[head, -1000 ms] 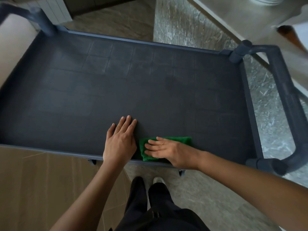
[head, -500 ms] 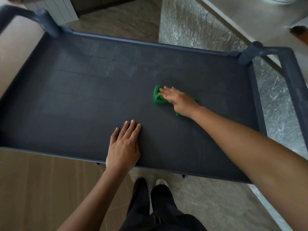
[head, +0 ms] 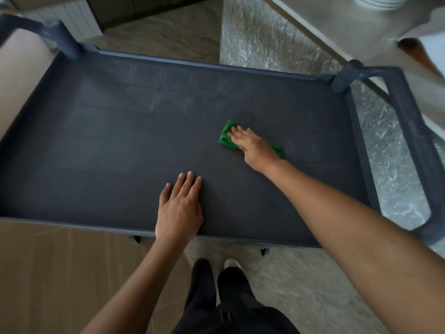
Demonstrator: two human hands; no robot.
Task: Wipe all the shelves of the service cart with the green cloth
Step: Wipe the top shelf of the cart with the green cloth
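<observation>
The green cloth [head: 226,137] lies bunched right of centre on the service cart's top shelf [head: 108,150], pressed flat under the right hand [head: 252,147], fingers straight, for wiping. The left hand [head: 179,208], fingers released, likely steadies the cart.

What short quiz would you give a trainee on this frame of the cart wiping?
1. True or false: the left hand grips the crumpled green cloth.
2. Where on the dark grey plastic cart shelf does the cloth lie? A far left corner; B right of the middle; C hanging off the near edge.
3. What does the right hand do to the cloth?
Key: 1 false, it rests flat on the shelf; 2 B; 3 presses it down with straight fingers.
</observation>
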